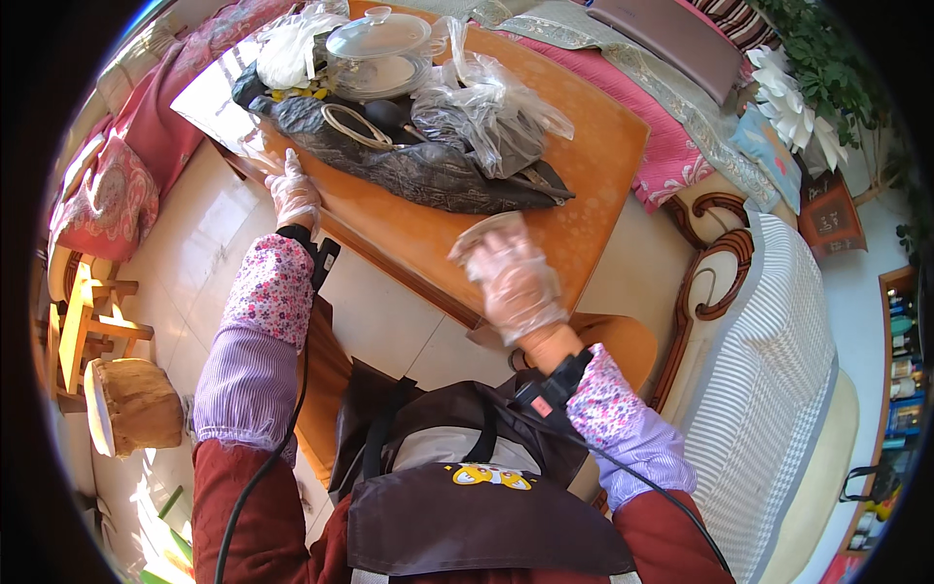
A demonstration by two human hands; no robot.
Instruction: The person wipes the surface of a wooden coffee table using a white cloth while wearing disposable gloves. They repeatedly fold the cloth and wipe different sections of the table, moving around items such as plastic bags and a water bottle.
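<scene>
A clear plastic glove covers my left hand (294,191), which rests at the near left edge of an orange-brown wooden table (598,146) and holds nothing that I can see. My right hand (514,274), gloved too and slightly blurred, presses a light-coloured cloth or pad (487,232) on the tabletop near its front edge. Just beyond lies a dark patterned fabric (423,171) with a looped pale cord (354,125) on it. Behind are a glass pot with a lid (379,55), a clear plastic bag (496,109) with dark contents and a white plastic bag (295,47).
A sofa with a striped cover (766,350) and carved wooden arm (686,321) stands at the right. Another sofa with a pink cover (606,87) is behind the table. Wooden stools (87,328) and a round stump-like seat (139,405) stand at the left.
</scene>
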